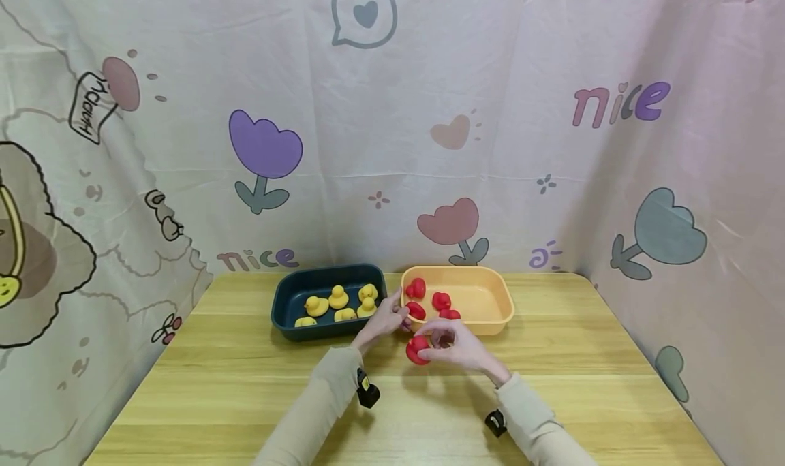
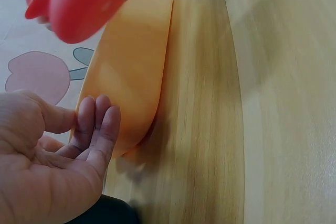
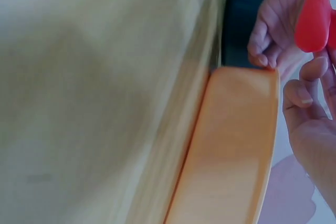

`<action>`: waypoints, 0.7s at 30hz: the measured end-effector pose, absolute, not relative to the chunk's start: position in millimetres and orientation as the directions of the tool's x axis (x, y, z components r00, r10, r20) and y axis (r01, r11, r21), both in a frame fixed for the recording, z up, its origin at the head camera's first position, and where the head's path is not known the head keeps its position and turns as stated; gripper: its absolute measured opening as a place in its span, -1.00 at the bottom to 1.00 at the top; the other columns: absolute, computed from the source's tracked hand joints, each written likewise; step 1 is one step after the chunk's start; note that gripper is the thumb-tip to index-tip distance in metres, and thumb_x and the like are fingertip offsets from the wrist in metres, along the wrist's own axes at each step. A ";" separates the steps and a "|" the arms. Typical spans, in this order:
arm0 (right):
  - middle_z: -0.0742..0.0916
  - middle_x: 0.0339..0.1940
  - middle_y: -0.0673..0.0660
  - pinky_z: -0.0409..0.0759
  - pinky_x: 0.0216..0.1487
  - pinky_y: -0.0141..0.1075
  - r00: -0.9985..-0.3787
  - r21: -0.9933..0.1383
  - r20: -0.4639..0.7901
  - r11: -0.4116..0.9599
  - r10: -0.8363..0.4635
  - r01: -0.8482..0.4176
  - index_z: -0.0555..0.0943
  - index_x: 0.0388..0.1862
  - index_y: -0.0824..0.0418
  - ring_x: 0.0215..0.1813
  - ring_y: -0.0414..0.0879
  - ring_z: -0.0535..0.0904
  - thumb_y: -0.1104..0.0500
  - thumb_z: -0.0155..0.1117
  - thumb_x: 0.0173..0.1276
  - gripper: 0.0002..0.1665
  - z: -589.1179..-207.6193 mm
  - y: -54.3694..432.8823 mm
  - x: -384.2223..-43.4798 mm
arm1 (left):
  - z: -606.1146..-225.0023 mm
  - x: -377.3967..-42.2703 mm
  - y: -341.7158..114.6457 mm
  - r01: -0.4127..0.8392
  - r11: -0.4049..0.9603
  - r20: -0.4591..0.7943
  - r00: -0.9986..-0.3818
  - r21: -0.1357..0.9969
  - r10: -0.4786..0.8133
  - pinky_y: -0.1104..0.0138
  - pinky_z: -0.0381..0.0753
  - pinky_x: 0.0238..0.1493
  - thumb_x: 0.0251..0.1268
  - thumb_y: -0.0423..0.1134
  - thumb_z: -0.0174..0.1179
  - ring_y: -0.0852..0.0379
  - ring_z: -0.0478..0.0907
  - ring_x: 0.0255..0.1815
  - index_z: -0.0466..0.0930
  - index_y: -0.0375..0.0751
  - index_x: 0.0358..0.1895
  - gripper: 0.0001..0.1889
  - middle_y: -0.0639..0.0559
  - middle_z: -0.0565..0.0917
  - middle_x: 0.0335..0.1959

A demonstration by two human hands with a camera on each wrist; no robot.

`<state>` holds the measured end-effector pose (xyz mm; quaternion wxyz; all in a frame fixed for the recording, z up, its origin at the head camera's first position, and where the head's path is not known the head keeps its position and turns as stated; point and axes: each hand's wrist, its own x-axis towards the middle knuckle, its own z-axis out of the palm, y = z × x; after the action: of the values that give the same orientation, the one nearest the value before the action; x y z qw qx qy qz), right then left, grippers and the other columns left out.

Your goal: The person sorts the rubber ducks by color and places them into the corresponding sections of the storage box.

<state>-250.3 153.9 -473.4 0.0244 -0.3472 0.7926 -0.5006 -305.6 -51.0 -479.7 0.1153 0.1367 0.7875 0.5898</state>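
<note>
In the head view my right hand (image 1: 456, 343) pinches a red rubber duck (image 1: 417, 350) between thumb and fingers, raised in front of the light orange bin (image 1: 481, 328). The same duck (image 2: 89, 3) hangs at the top of the left wrist view, and part of it is cut off in the right wrist view. My left hand (image 1: 385, 318) holds the bin's left front corner, thumb at the rim and fingers against the outer wall (image 2: 126, 77). Several red ducks (image 1: 441, 301) lie in the left part of that bin.
Left of the orange bin stands a dark blue bin (image 1: 331, 331) with several yellow ducks (image 1: 338, 297) in it. Both sit at the back of the wooden table (image 1: 214, 384), before a printed curtain (image 1: 380, 112). My left forearm passes just in front of the blue bin.
</note>
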 end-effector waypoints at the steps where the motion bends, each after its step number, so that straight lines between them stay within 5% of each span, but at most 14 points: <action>1: 0.70 -0.37 0.19 0.48 -0.35 -0.49 -0.768 -0.816 0.312 0.257 -0.559 -0.518 0.72 -0.06 0.17 -0.36 -0.28 0.49 0.21 0.49 0.24 -0.72 -473.0 155.6 -251.4 | -479.8 -305.4 -50.8 0.080 0.260 -0.018 -0.936 0.962 0.353 0.11 0.80 -0.16 0.49 -0.48 -0.07 0.18 0.59 -0.45 -0.13 -0.50 0.57 -0.32 -0.34 0.64 -0.41; 17: 0.62 -0.50 0.10 0.49 -0.42 -0.47 -0.893 -0.860 0.361 0.274 -0.267 -0.430 0.69 -0.02 0.33 -0.45 -0.30 0.49 0.31 0.48 0.21 -0.66 -463.5 183.4 -268.7 | -480.4 -305.4 -49.5 0.051 0.250 -0.040 -0.937 0.967 0.346 0.12 0.80 -0.15 0.48 -0.48 -0.06 0.16 0.62 -0.45 -0.14 -0.44 0.59 -0.30 -0.25 0.64 -0.45; 21: 0.65 -0.39 0.13 0.51 -0.41 -0.49 -0.924 -0.878 0.331 0.297 -0.190 -0.375 0.69 -0.01 0.37 -0.44 -0.30 0.50 0.32 0.49 0.20 -0.64 -461.6 191.7 -274.9 | -479.7 -304.8 -49.6 0.036 0.241 -0.051 -0.938 0.970 0.342 0.14 0.80 -0.14 0.49 -0.48 -0.06 0.18 0.61 -0.46 -0.15 -0.43 0.59 -0.30 -0.20 0.63 -0.45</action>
<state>-274.9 191.7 -461.6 -0.0817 -0.1766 0.8010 -0.5662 -304.8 -49.6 -479.7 0.1268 0.1213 0.7776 0.6038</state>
